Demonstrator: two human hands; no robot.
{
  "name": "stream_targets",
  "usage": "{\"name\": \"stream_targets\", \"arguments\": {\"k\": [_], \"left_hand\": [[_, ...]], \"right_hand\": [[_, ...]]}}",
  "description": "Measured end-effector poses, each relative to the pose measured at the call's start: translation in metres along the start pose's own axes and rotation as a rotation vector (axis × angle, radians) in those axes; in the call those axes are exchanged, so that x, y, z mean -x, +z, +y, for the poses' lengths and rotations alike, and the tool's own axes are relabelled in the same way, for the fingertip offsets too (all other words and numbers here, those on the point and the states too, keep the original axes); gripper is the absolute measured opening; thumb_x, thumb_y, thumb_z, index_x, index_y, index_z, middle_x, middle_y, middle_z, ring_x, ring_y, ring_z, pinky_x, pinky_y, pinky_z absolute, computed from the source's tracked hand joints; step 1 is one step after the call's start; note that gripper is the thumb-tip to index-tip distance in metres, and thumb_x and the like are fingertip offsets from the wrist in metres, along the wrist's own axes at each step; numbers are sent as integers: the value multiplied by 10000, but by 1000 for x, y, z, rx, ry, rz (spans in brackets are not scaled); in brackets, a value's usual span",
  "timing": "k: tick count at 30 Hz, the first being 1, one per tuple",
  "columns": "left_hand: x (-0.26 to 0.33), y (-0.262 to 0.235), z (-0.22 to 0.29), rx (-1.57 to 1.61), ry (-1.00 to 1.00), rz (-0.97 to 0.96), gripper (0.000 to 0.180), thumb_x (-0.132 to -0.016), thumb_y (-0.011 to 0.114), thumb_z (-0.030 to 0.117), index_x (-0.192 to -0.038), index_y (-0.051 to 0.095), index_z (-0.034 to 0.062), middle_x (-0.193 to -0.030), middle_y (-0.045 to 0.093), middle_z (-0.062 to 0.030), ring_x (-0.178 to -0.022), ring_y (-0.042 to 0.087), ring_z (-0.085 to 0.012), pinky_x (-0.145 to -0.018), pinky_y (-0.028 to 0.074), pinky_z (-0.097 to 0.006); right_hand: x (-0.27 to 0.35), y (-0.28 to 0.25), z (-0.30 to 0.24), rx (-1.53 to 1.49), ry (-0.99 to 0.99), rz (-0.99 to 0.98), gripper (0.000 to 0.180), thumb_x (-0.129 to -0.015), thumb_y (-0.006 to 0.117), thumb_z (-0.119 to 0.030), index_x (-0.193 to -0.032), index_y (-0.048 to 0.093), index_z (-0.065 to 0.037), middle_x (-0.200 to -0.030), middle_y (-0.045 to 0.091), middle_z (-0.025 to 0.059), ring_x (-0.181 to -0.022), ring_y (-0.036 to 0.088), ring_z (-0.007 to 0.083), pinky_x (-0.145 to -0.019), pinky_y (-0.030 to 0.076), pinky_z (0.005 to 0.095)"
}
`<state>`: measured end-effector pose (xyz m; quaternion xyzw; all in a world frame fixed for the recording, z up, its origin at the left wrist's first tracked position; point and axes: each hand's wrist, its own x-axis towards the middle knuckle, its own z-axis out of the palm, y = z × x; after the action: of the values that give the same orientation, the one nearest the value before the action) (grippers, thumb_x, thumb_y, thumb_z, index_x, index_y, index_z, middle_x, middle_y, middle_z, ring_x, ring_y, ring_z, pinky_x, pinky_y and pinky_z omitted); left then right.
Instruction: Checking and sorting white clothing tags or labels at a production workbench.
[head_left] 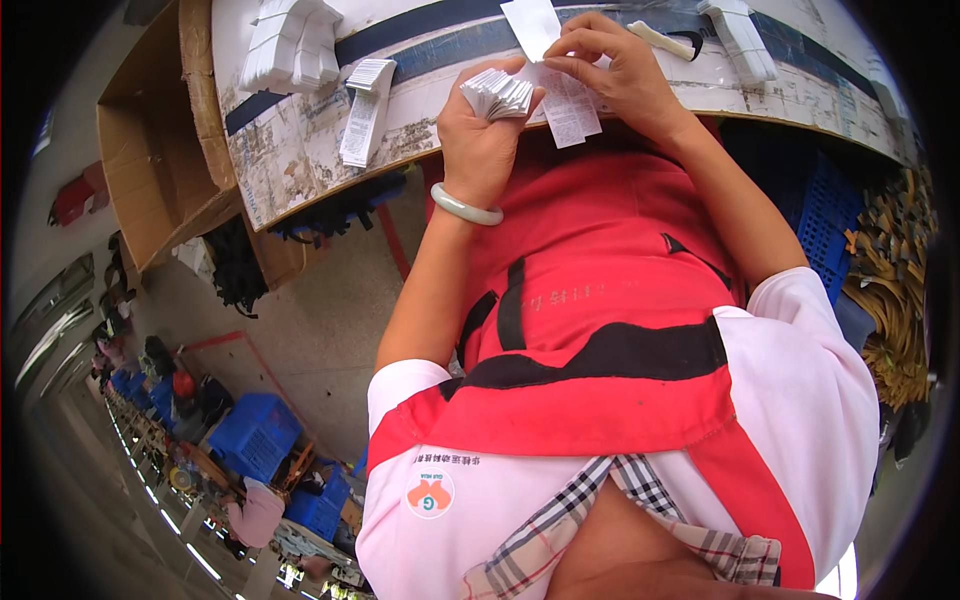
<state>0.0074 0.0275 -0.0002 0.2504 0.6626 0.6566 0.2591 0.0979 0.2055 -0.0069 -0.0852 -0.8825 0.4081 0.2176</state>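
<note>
My left hand (476,152), with a pale bangle at the wrist, is closed round a bundle of folded white labels (497,93), their edges fanned upward. To its right, the thumb and fingers of my right hand (628,78) pinch the lower end of a blank-looking white label (533,28). Below that pinch, printed white labels (572,118) hang down past the table's near edge; whether they join the pinched one I cannot tell. Both hands are over the front of the worn white table (420,118).
On the table lie a banded label stack (290,45), a smaller stack (366,115), another bundle (740,40) and a white-handled tool (662,40). A cardboard box (150,150) stands left. Beneath the table at right are a blue crate (828,220) and brown strips (890,290).
</note>
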Motion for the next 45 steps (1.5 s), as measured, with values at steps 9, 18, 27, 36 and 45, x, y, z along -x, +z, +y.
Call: {"name": "stream_targets", "arguments": {"k": [9,18,27,36,45], "left_hand": [[6,-11,9,15,75,-59,218,-814,678,-60,-1024,710,-8,-849,688,-23,-722,616,-73,-608,497,-211],[8,-10,8,274,-325,-197,203,-884,705,116,-1048,677,-1,-796,662,-41,-568,544,-62,-478,405,-186],[11,-7,1,599,-541,-334,349,-965,595,295,-1107,586,-24,-801,627,-69,-633,630,-145,-525,490,-220],[8,-10,-3,350,-420,-262,217,-944,631,169,-1067,631,-10,-869,605,-51,-721,615,-140,-612,523,-261],[1,-9,0,-23,108,-43,199,-821,710,-5,-1020,709,2,-773,668,-11,-642,589,-64,-562,469,-206]], "right_hand": [[10,-21,-41,-392,201,-184,200,-899,686,-181,-988,679,-2,-882,663,33,-825,617,102,-765,503,237],[8,-24,-38,-591,368,-357,171,-896,683,-173,-912,654,-6,-794,603,-3,-718,537,49,-654,441,195],[6,-7,-34,-471,305,-305,147,-918,666,-184,-947,681,-41,-831,591,-10,-711,533,63,-625,417,205],[-8,-2,0,98,-51,114,98,-793,732,-107,-868,707,-49,-851,624,116,-765,629,282,-656,506,352],[5,-17,-37,-298,67,-150,153,-914,659,-147,-1005,682,-27,-954,616,7,-842,564,90,-734,457,231]]}}
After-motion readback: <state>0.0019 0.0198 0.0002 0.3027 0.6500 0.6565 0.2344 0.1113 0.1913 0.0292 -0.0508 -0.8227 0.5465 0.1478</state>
